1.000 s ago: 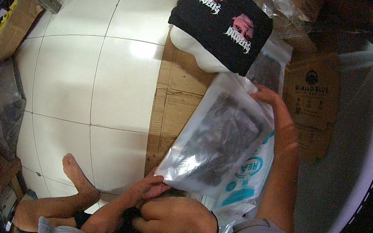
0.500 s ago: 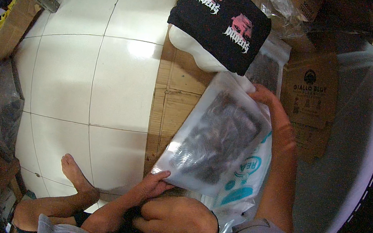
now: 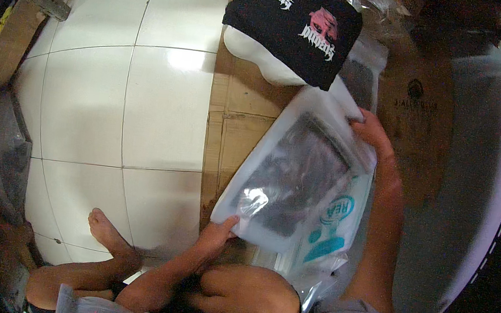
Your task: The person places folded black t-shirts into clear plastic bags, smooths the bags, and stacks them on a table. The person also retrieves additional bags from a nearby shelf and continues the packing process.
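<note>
A frosted, see-through plastic bag with a dark folded item inside lies slantwise in front of me. My left hand pinches its near left corner, thumb on top. At its far right edge, the fingers of my right hand are closed on the plastic, where a flap stands up slightly. Under its right side lies a white plastic bag with turquoise print. Just beyond the far end, black cloth with pink and white prints rests on a white, rounded bundle.
Flattened cardboard lies beneath the bags, beside white floor tiles. Brown cardboard with dark print and another clear bag are at the far right. At the left stand a grey plastic-wrapped bundle and a cardboard box.
My right hand has shifted a little rightward, drawing the bag's far right edge with it and lifting a flap. My left hand, still at the near corner, has moved slightly up and right.
</note>
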Tool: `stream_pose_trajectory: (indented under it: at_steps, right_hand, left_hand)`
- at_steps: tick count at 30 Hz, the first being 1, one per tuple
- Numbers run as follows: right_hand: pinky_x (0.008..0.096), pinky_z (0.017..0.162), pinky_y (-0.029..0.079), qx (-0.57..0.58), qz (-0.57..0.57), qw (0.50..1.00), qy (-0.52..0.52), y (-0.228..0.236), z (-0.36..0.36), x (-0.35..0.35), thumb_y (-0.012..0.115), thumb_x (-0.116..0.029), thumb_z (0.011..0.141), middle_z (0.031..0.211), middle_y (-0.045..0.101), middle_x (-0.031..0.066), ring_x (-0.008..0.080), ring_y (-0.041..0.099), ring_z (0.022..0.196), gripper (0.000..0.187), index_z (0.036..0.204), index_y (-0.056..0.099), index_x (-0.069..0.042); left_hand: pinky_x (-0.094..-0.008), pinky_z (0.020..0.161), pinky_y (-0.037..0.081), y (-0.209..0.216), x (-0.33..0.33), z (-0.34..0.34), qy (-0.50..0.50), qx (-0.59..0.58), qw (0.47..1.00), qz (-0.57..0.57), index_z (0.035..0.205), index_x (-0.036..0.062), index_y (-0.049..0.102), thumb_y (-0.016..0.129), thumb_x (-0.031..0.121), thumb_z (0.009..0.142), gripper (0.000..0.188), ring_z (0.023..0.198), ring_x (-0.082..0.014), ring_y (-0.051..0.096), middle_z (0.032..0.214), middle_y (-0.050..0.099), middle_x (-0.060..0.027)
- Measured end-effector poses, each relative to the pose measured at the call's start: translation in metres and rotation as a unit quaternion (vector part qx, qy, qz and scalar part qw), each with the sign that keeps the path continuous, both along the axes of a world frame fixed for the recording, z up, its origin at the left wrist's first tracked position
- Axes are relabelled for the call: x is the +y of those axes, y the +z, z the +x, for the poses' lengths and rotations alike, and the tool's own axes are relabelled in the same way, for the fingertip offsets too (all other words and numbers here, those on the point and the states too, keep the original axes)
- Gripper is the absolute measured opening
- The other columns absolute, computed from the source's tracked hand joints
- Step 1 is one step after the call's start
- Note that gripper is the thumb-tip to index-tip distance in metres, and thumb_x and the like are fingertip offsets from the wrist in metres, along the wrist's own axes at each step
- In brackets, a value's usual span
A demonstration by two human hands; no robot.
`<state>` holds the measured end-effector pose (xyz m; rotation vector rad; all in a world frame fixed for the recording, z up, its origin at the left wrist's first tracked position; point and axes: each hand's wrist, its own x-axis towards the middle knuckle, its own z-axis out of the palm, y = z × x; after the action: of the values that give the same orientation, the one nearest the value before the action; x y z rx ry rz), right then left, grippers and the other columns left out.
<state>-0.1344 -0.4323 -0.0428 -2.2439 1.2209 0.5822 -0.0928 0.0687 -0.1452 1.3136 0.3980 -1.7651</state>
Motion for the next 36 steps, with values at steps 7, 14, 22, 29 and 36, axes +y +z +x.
stream_pose_trajectory:
  at_steps: [7, 14, 22, 29, 36]
  right_hand:
    - [0.0401, 0.088, 0.05, -0.08, -0.106, 0.984, -0.12, 0.1, -0.057, 0.097, 0.063, -0.014, 0.08, 0.109, 0.068, 0.0166, 0.03, 0.065, 0.1, 0.041, 0.12, 0.061, -0.002]
    - [0.0433, 0.088, 0.049, -0.044, -0.235, 0.949, -0.205, 0.208, -0.002, 0.265, 0.064, -0.021, 0.085, 0.108, 0.068, 0.0202, 0.0348, 0.065, 0.099, 0.042, 0.123, 0.06, -0.002]
    - [0.0355, 0.074, 0.051, -0.201, -0.122, 0.952, -0.194, 0.281, 0.103, 0.399, 0.061, -0.009, 0.081, 0.087, 0.068, 0.0151, 0.021, 0.065, 0.081, 0.031, 0.11, 0.061, 0.001]
    - [0.0392, 0.074, 0.049, -0.237, 0.038, 0.965, -0.102, 0.483, 0.173, 0.484, 0.059, -0.011, 0.077, 0.084, 0.064, 0.022, 0.031, 0.064, 0.081, 0.028, 0.103, 0.059, 0.001]
    - [0.0488, 0.073, 0.044, -0.228, 0.004, 0.965, 0.126, 0.694, 0.142, 0.547, 0.057, -0.012, 0.071, 0.089, 0.063, 0.0239, 0.0439, 0.059, 0.083, 0.028, 0.096, 0.059, -0.002]
  left_hand:
    - [-0.0349, 0.064, 0.048, 0.057, -0.022, 0.041, -0.025, -0.09, 0.996, -0.008, 0.099, -0.0061, 0.064, 0.061, 0.035, 0.09, 0.042, 0.069, -0.0191, 0.061, 0.079, 0.064, -0.0116]
    - [-0.0376, 0.08, 0.05, 0.167, 0.012, 0.105, -0.054, -0.217, 0.974, 0.017, 0.108, -0.0078, 0.063, 0.061, 0.031, 0.088, 0.044, 0.088, -0.0259, 0.066, 0.094, 0.069, -0.0193]
    - [-0.0355, 0.082, 0.049, 0.284, 0.116, 0.179, 0.012, -0.33, 0.942, 0.067, 0.108, -0.0095, 0.062, 0.062, 0.031, 0.087, 0.045, 0.089, -0.0241, 0.063, 0.098, 0.066, -0.0169]
    - [-0.034, 0.087, 0.047, 0.39, 0.247, 0.178, 0.236, -0.26, 0.927, 0.13, 0.115, -0.0121, 0.056, 0.063, 0.028, 0.086, 0.051, 0.095, -0.0245, 0.061, 0.107, 0.063, -0.017]
    - [-0.0355, 0.088, 0.046, 0.454, 0.277, 0.12, 0.527, -0.191, 0.825, 0.07, 0.117, -0.0064, 0.058, 0.062, 0.026, 0.085, 0.046, 0.099, -0.0243, 0.058, 0.108, 0.063, -0.0143]
